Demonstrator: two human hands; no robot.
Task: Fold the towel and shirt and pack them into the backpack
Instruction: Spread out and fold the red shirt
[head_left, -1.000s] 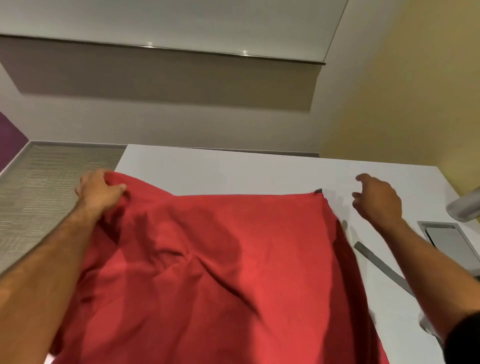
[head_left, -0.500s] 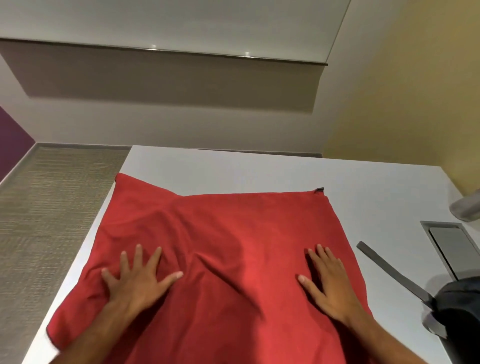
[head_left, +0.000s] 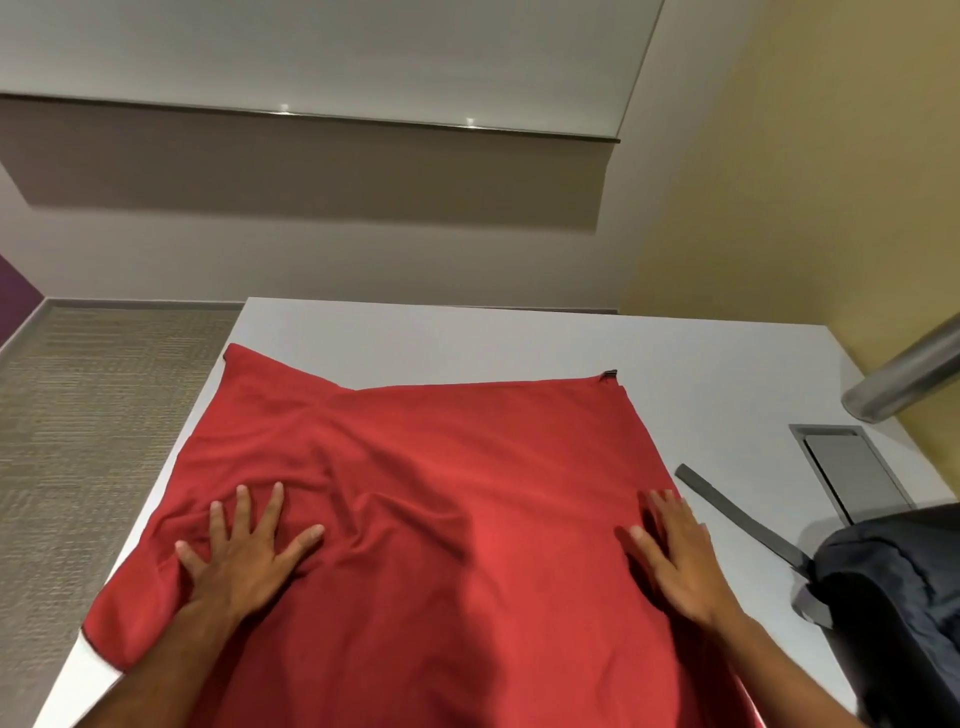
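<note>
A large red towel lies spread across the white table, wrinkled in its left half, with a small black tag at its far right corner. My left hand presses flat on the towel's left part, fingers spread. Near the towel's right edge my right hand presses flat on it, fingers straight. The dark backpack sits at the table's right side, cut off by the frame, its grey strap lying toward the towel. No shirt is visible.
A grey recessed cable hatch is set in the table at the right. A metal tube slants in above it by the yellow wall. The towel's left edge overhangs the table above carpeted floor.
One second ago both hands were at the towel's far corners, the left gripping one. They came back toward me and flattened onto the towel, which now lies spread; since half a second ago little has moved.
</note>
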